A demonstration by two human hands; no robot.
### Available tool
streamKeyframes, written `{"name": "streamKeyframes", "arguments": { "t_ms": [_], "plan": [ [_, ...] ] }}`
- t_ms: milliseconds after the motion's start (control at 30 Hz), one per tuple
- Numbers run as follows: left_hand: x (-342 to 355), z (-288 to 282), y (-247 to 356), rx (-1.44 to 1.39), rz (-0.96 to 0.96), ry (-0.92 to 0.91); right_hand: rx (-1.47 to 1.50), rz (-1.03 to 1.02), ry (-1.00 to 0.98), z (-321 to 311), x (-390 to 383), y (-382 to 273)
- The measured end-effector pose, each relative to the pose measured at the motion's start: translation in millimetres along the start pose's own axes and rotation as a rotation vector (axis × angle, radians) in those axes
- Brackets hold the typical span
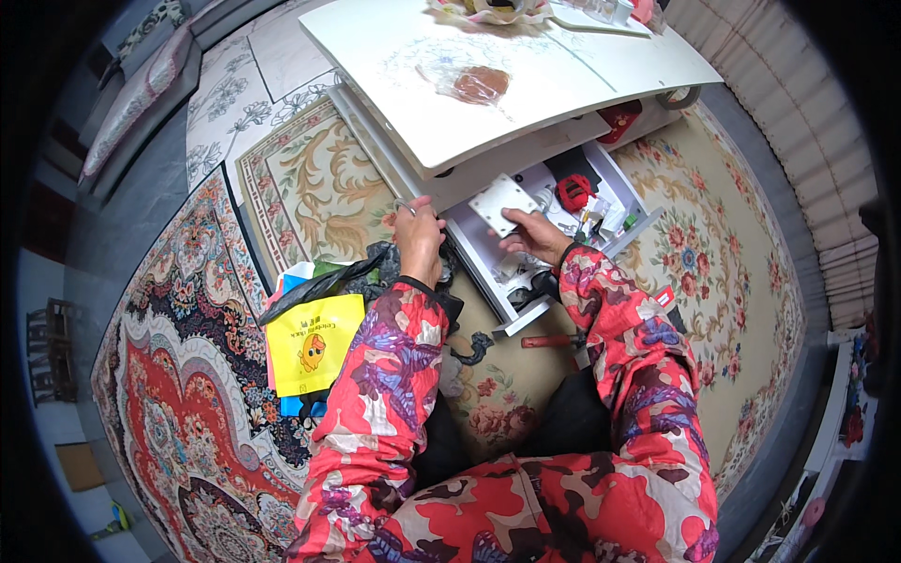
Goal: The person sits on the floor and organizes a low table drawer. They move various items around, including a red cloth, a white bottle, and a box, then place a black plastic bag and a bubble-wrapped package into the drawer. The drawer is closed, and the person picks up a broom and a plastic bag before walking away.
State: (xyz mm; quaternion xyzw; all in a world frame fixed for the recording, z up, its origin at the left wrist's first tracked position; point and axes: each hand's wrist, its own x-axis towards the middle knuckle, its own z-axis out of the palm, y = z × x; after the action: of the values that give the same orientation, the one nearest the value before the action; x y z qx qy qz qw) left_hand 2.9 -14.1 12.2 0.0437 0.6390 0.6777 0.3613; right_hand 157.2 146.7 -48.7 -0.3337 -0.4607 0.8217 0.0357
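Between the thumb and fingers of my right hand (537, 236) is a flat white square plate (501, 200) with small dark holes near its corners, held above the open drawer (483, 278). My left hand (419, 242) is closed, raised just left of the drawer; a small greyish, metallic-looking piece (403, 204) shows at its fingertips, too small to name. Inside the drawer, a red tape-measure-like object (574, 191) lies near a black item (572, 167) and assorted small pieces. A black rounded object (544, 284) sits at the drawer's near corner.
A white table (563, 70) overhangs the drawer, with a brown packet (481, 84) on top. On the left are a yellow bag (317, 342) and black plastic (343, 279). A red-handled tool (549, 341) and a black scrap (474, 348) lie on the carpet before me.
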Motion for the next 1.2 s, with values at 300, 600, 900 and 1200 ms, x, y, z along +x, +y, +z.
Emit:
{"name": "streamKeyframes", "arguments": {
  "t_ms": [300, 600, 900, 1200],
  "plan": [
    [-7, 6, 9, 0.522, 0.330, -0.204, -1.162, -0.169, 0.624, -37, 46, 37],
    [-8, 4, 0, 0.854, 0.754, -0.162, -1.023, -0.522, -0.008, 2, 56, 64],
    [-7, 6, 5, 0.404, 0.362, -0.282, -0.448, -0.050, -0.286, 5, 15, 23],
    [-2, 6, 2, 0.254, 0.186, -0.273, 0.059, 0.164, -0.687, -7, -13, -8]
  ]
}}
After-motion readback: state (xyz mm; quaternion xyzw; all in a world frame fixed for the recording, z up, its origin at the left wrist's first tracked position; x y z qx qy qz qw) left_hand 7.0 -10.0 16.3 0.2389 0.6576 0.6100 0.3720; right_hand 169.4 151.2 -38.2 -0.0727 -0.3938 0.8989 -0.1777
